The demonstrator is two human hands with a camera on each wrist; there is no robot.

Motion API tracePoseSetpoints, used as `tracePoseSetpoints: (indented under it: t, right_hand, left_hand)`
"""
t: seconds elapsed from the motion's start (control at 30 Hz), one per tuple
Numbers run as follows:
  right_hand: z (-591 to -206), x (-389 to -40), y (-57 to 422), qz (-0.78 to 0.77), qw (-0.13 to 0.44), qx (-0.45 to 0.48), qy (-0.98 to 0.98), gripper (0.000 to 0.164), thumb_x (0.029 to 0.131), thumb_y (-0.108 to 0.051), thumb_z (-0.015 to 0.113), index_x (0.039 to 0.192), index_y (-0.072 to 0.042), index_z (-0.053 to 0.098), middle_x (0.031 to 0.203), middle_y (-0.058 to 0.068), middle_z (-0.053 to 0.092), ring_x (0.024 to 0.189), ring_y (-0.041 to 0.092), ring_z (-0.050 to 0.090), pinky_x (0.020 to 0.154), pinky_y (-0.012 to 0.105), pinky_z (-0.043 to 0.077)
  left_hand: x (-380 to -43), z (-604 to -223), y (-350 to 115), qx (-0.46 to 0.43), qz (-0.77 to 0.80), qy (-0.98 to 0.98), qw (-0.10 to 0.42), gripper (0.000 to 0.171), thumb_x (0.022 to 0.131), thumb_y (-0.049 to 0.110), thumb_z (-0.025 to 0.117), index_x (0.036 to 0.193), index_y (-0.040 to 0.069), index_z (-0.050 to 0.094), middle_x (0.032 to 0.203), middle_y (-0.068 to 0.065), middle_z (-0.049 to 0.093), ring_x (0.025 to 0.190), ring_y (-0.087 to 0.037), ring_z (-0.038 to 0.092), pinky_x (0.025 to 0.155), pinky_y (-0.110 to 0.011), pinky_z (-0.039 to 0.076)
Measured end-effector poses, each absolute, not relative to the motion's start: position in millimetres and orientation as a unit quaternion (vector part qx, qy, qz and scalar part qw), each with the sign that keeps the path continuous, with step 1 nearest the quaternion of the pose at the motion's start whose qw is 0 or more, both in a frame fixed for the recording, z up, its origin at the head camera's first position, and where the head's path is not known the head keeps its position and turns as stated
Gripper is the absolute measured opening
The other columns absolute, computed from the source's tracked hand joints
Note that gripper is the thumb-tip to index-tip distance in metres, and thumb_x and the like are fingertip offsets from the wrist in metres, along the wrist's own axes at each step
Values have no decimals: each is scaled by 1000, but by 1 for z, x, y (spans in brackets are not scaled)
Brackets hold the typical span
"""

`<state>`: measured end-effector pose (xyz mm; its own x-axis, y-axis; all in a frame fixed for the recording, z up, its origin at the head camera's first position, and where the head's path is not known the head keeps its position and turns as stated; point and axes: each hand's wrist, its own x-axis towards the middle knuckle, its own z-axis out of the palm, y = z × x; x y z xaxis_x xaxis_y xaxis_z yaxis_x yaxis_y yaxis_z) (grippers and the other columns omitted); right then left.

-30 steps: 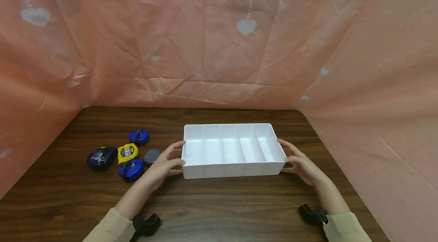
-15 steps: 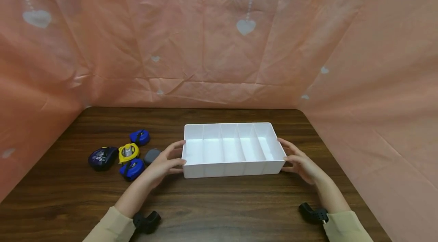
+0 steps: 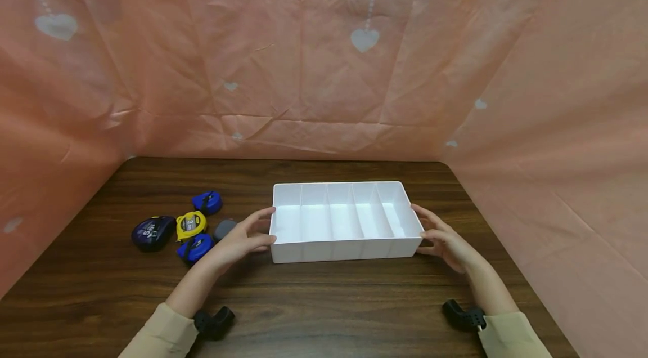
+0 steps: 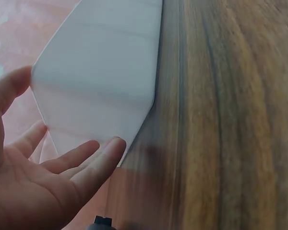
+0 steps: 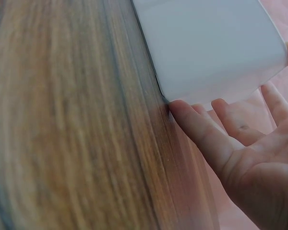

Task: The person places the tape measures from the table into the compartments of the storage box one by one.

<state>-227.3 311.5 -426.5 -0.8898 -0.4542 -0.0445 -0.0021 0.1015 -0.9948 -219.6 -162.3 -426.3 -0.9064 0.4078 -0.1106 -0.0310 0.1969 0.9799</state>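
Observation:
A white plastic tray (image 3: 344, 223) with several side-by-side compartments sits on the dark wooden table. Its compartments hold nothing. At the tray's left end my left hand (image 3: 240, 242) touches the wall and rim with spread, fairly straight fingers. My right hand (image 3: 450, 242) does likewise at the right end. In the left wrist view, the fingertips and thumb of my left hand (image 4: 48, 177) rest against the tray (image 4: 96, 57), palm apart from it. The right wrist view has my right hand (image 5: 245, 148) against the lower edge and end of the tray (image 5: 216, 43).
Left of the tray lie a navy tape measure (image 3: 152, 233), a yellow tape measure (image 3: 191, 226) and two blue tape measures, one farther back (image 3: 207, 202) and one nearer (image 3: 194, 248). A round grey object (image 3: 224, 228) is partly behind my left hand. Pink cloth (image 3: 304, 82) encloses the table (image 3: 324, 301).
Both hands stay at the ends of the tray, and the tray keeps its place. Only my left forearm shifts very slightly, and the whole head view drifts a little.

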Motion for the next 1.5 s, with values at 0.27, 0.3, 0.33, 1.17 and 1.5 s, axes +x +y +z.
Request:
tracePoseSetpoints:
  t: [0.27,0.3,0.33,1.17,1.5]
  right_hand:
    - [-426,-228,311,-653,179,-154,720,64,98,-11,43,155,-18,15,150,27,9,118,19,45,94,64,35]
    - [-426,-228,311,-653,180,-154,719,64,98,-11,43,155,-18,14,150,27,9,118,19,45,94,64,35]
    - [-426,-227,311,-653,179,-154,719,64,98,-11,43,155,-18,14,150,27,9,118,19,45,94,64,35]
    - [-427,-227,313,-652,178,-147,722,64,98,-10,43,154,-16,14,150,26,10,118,17,46,95,62,36]
    - [-428,-228,314,-654,183,-143,720,64,98,-11,43,154,-17,14,150,26,9,118,18,46,95,61,36]
  left_hand:
    - [-219,-423,-167,152,562,801,141,67,90,29,68,148,14,36,138,-21,46,124,-38,45,96,-55,40]
    - [-219,-423,-168,158,555,805,136,67,90,30,68,147,13,37,136,-20,48,124,-38,46,96,-56,39]
    - [-219,-422,-169,163,549,809,131,66,90,30,68,147,13,38,135,-20,50,123,-37,47,96,-56,39]
    - [-211,-396,-184,192,404,894,-4,49,91,32,66,133,9,56,133,-13,54,119,-37,51,94,-54,42]
    - [-210,-389,-194,197,369,906,-66,49,92,33,66,133,9,56,131,-13,55,116,-35,54,89,-51,47]
